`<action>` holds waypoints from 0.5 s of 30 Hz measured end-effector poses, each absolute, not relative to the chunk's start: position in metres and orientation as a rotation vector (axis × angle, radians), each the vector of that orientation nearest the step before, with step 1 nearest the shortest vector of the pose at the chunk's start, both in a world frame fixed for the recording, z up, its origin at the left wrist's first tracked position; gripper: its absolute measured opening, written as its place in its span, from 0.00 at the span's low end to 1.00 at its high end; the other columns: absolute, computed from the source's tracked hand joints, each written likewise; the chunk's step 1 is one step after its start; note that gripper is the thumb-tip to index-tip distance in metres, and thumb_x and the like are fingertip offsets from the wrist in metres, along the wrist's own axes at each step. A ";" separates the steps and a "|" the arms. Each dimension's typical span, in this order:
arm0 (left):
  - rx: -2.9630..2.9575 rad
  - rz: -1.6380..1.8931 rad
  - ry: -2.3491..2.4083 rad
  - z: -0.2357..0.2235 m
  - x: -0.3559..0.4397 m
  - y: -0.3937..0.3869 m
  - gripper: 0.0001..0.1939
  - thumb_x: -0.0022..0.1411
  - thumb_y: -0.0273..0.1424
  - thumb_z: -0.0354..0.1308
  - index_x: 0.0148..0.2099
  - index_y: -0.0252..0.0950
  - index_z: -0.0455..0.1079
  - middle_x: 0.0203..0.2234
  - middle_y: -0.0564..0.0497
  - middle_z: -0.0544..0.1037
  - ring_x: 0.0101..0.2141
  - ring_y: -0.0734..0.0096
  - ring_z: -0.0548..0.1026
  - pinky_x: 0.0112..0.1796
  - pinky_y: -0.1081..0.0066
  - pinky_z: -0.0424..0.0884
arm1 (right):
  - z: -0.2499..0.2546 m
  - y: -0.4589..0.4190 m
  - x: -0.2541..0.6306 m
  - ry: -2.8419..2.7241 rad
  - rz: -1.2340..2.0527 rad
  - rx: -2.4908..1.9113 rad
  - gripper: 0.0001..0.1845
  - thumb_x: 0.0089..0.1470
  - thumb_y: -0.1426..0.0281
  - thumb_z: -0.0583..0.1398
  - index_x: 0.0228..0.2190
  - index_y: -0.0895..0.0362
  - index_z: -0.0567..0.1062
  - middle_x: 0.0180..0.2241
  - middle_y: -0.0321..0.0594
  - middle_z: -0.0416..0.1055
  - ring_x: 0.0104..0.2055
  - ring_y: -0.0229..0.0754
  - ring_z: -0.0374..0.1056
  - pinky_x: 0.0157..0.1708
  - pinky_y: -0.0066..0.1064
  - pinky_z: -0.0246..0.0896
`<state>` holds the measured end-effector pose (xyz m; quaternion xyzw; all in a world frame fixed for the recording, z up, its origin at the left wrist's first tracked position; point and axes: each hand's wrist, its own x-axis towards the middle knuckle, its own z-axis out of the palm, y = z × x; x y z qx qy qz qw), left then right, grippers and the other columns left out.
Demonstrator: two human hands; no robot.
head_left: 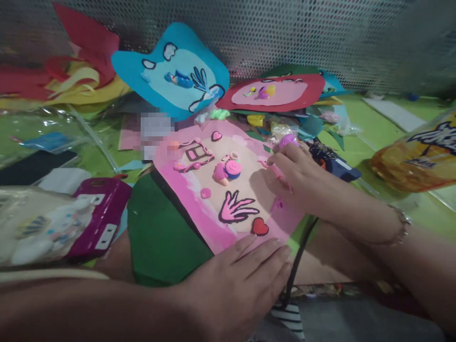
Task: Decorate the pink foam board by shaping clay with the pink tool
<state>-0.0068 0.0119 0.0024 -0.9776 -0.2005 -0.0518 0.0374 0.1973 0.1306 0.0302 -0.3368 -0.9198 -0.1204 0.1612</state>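
Note:
My left hand lies flat, fingers stretched out, on the near edge of a pink paper sheet. The fingers of my right hand are bent down at the sheet's right side, closed around a thin pink clay piece; the thumb is mostly hidden. On the sheet sit a pink-and-blue clay snail shape, a small pink clay shell, a red heart, a pink heart, a black-outlined pink branching shape and a pink-edged frame shape.
Green paper shows left of the pink sheet. Behind stand a blue paper piece and a red-and-pink one. A purple-edged pouch lies left, a drink bag right. A dark cord passes near my left hand.

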 end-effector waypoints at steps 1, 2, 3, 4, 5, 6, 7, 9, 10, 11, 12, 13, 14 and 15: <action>-2.996 -0.174 -0.611 0.003 -0.007 0.012 0.23 0.71 0.29 0.36 0.64 0.31 0.54 0.62 0.48 0.59 0.61 0.60 0.53 0.59 0.58 0.44 | 0.030 0.130 0.197 -2.610 -0.294 -0.955 0.04 0.55 0.75 0.53 0.33 0.61 0.68 0.34 0.49 0.61 0.37 0.47 0.59 0.37 0.41 0.61; -2.994 -0.178 -0.597 0.003 -0.007 0.012 0.23 0.71 0.29 0.35 0.64 0.30 0.54 0.62 0.48 0.59 0.61 0.60 0.54 0.59 0.58 0.44 | 0.031 0.130 0.197 -2.599 -0.247 -0.956 0.03 0.55 0.76 0.53 0.33 0.60 0.67 0.35 0.48 0.61 0.37 0.46 0.59 0.36 0.40 0.61; -2.991 -0.180 -0.584 0.003 -0.007 0.012 0.23 0.71 0.29 0.35 0.64 0.30 0.54 0.62 0.47 0.59 0.61 0.60 0.54 0.59 0.58 0.44 | 0.032 0.129 0.196 -2.594 -0.205 -0.958 0.03 0.55 0.76 0.53 0.33 0.59 0.67 0.35 0.47 0.61 0.37 0.46 0.59 0.36 0.40 0.61; -2.986 -0.180 -0.576 0.003 -0.006 0.012 0.23 0.71 0.29 0.36 0.64 0.29 0.54 0.62 0.47 0.59 0.61 0.59 0.54 0.59 0.58 0.45 | 0.033 0.128 0.196 -2.597 -0.169 -0.960 0.03 0.55 0.77 0.53 0.32 0.59 0.66 0.35 0.47 0.61 0.37 0.46 0.59 0.36 0.39 0.61; -2.984 -0.175 -0.573 0.004 -0.006 0.012 0.23 0.71 0.29 0.36 0.64 0.29 0.54 0.62 0.47 0.59 0.61 0.59 0.54 0.59 0.58 0.45 | 0.035 0.126 0.196 -2.602 -0.140 -0.962 0.04 0.54 0.77 0.53 0.32 0.58 0.66 0.35 0.47 0.61 0.38 0.46 0.59 0.36 0.40 0.61; -2.983 -0.172 -0.580 0.004 -0.006 0.012 0.23 0.71 0.30 0.37 0.64 0.30 0.53 0.62 0.47 0.58 0.61 0.59 0.54 0.59 0.57 0.44 | 0.038 0.125 0.195 -2.606 -0.118 -0.961 0.06 0.54 0.78 0.52 0.33 0.58 0.66 0.35 0.47 0.61 0.39 0.47 0.60 0.37 0.40 0.61; -2.984 -0.163 -0.591 0.004 -0.006 0.012 0.23 0.71 0.31 0.37 0.64 0.30 0.53 0.62 0.48 0.58 0.61 0.59 0.53 0.59 0.58 0.44 | 0.040 0.123 0.195 -2.605 -0.094 -0.956 0.07 0.54 0.79 0.50 0.33 0.58 0.65 0.36 0.47 0.61 0.39 0.47 0.60 0.37 0.40 0.61; -2.982 -0.163 -0.609 0.004 -0.006 0.013 0.23 0.71 0.31 0.37 0.64 0.30 0.53 0.62 0.49 0.58 0.61 0.60 0.54 0.59 0.58 0.43 | 0.046 0.121 0.196 -2.573 -0.071 -0.937 0.10 0.54 0.81 0.49 0.34 0.58 0.65 0.37 0.48 0.61 0.39 0.46 0.61 0.36 0.39 0.61; -2.982 -0.163 -0.607 0.003 -0.006 0.013 0.23 0.71 0.31 0.37 0.64 0.31 0.54 0.62 0.49 0.58 0.61 0.60 0.54 0.59 0.58 0.43 | 0.050 0.121 0.197 -2.531 -0.093 -0.934 0.10 0.54 0.81 0.48 0.35 0.58 0.65 0.36 0.48 0.61 0.38 0.45 0.61 0.35 0.39 0.61; -2.982 -0.164 -0.598 0.003 -0.006 0.013 0.23 0.71 0.31 0.37 0.64 0.30 0.54 0.62 0.48 0.59 0.61 0.60 0.54 0.59 0.58 0.43 | 0.053 0.122 0.200 -2.484 -0.141 -0.935 0.10 0.54 0.81 0.48 0.35 0.59 0.66 0.36 0.47 0.61 0.37 0.44 0.61 0.35 0.38 0.61; -2.982 -0.166 -0.588 0.002 -0.006 0.013 0.23 0.71 0.31 0.38 0.64 0.30 0.54 0.62 0.48 0.59 0.61 0.60 0.54 0.58 0.58 0.44 | 0.057 0.125 0.203 -2.431 -0.217 -0.950 0.11 0.55 0.81 0.48 0.35 0.59 0.67 0.35 0.47 0.61 0.36 0.44 0.61 0.35 0.38 0.60; -2.981 -0.173 -0.585 0.002 -0.006 0.014 0.23 0.71 0.30 0.38 0.64 0.30 0.54 0.62 0.48 0.59 0.61 0.59 0.54 0.58 0.58 0.44 | 0.060 0.128 0.207 -2.369 -0.306 -0.965 0.11 0.55 0.81 0.48 0.34 0.59 0.68 0.34 0.46 0.61 0.36 0.44 0.61 0.35 0.37 0.60; -2.983 -0.174 -0.583 0.001 -0.006 0.014 0.23 0.70 0.30 0.38 0.64 0.30 0.54 0.62 0.48 0.59 0.61 0.59 0.54 0.58 0.57 0.43 | 0.062 0.133 0.211 -2.340 -0.381 -0.990 0.11 0.55 0.81 0.49 0.34 0.59 0.69 0.33 0.46 0.61 0.37 0.43 0.62 0.35 0.36 0.60; -2.987 -0.165 -0.581 0.001 -0.006 0.014 0.23 0.70 0.30 0.39 0.64 0.30 0.54 0.62 0.48 0.59 0.61 0.59 0.54 0.58 0.57 0.43 | 0.063 0.139 0.217 -2.313 -0.437 -1.036 0.11 0.55 0.82 0.50 0.35 0.60 0.69 0.34 0.47 0.61 0.39 0.44 0.62 0.36 0.36 0.60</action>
